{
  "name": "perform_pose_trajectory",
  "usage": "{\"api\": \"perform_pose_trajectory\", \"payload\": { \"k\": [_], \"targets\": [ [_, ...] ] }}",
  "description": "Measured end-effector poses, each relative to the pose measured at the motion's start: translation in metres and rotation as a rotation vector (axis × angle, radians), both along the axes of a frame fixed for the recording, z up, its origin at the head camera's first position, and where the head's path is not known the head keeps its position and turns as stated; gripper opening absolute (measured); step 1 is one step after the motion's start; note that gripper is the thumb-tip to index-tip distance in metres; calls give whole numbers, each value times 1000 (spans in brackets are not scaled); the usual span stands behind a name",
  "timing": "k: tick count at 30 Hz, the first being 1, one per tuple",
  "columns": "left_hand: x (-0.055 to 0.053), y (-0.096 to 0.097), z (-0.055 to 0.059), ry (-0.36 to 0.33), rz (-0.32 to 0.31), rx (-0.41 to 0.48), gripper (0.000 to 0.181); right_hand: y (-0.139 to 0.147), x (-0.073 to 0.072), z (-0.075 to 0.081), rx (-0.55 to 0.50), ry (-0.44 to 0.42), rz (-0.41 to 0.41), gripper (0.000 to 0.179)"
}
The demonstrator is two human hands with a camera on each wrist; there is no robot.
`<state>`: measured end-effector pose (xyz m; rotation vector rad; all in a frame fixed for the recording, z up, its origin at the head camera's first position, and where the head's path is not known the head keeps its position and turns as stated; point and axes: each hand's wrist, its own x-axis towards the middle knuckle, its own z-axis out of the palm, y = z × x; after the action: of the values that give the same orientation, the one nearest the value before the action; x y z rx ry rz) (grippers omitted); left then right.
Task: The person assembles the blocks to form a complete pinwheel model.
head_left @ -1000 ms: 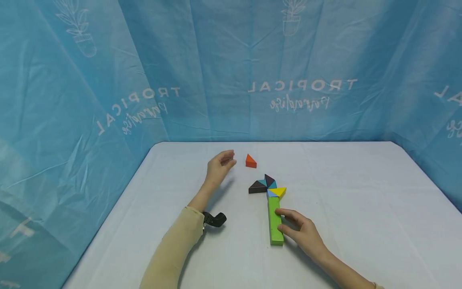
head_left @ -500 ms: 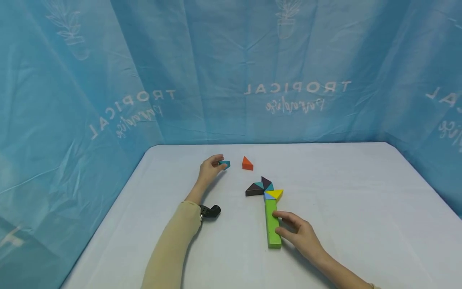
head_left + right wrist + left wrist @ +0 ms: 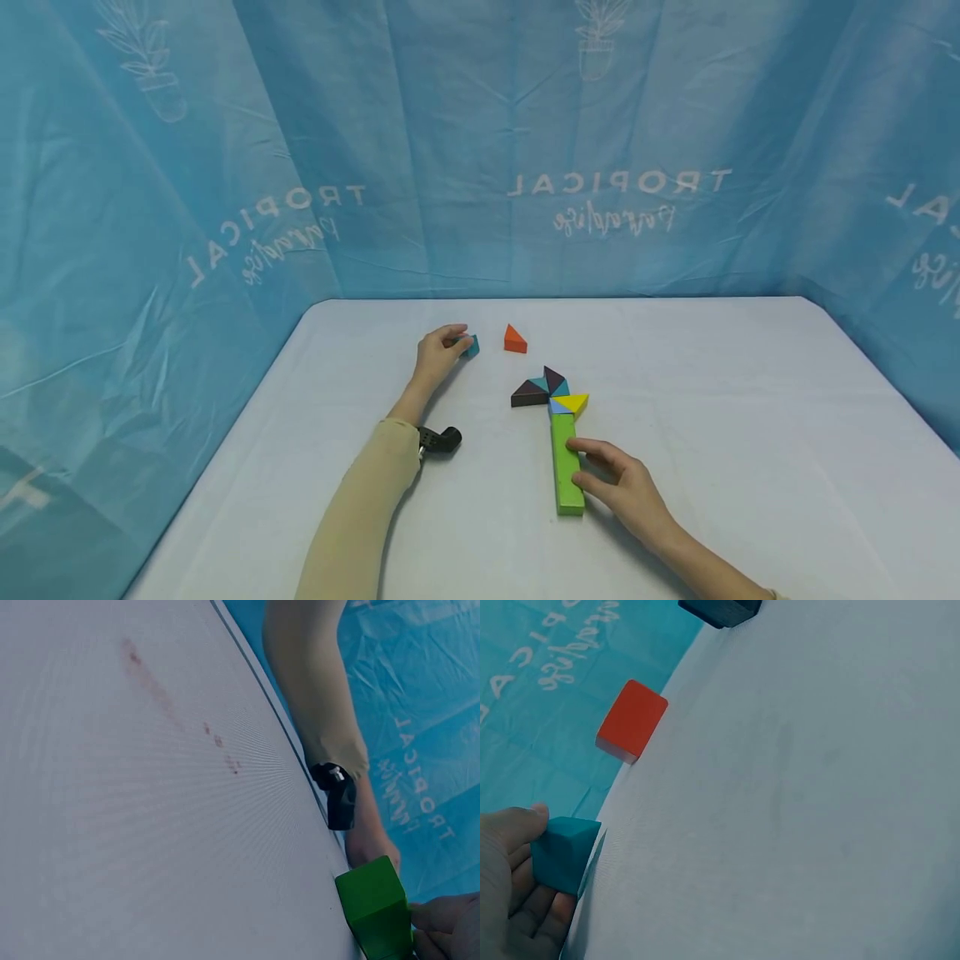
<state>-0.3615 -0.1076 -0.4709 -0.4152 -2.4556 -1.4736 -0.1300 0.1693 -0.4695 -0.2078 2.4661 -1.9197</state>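
Head view showed the left hand pinching a teal block near the orange wedge, while the right hand rested with loosely bent fingers against the green bar on the tabletop. A careless nudge there could likely shift the triangle cluster.

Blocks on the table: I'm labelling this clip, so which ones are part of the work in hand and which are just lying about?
In hand:
- teal block, pinched by the left hand
- green bar, touched by the right hand
- pinwheel of triangles at the bar's far end

Lying about:
- orange triangle, alone, touched by neither hand
- blue printed backdrop
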Motion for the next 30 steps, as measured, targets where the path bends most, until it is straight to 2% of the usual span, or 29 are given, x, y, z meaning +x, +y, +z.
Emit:
{"api": "perform_pose_trajectory", "payload": {
  "k": [4,11,17,23,30],
  "targets": [
    [0,0,-1,0,6,6,34,1,0,0,-2,3,3,40],
    [0,-1,-3,10,56,6,29,0,0,1,-1,-3,0,40],
    [3,-1,-1,28,27,3,33,1,0,2,7,-6,-1,40],
    [5,-3,-2,34,-8,-37,39,2,-1,2,7,8,2,41],
    [7,-4,-3,10,28,-62,36,1,-1,0,7,-1,8,40]
  ]
}}
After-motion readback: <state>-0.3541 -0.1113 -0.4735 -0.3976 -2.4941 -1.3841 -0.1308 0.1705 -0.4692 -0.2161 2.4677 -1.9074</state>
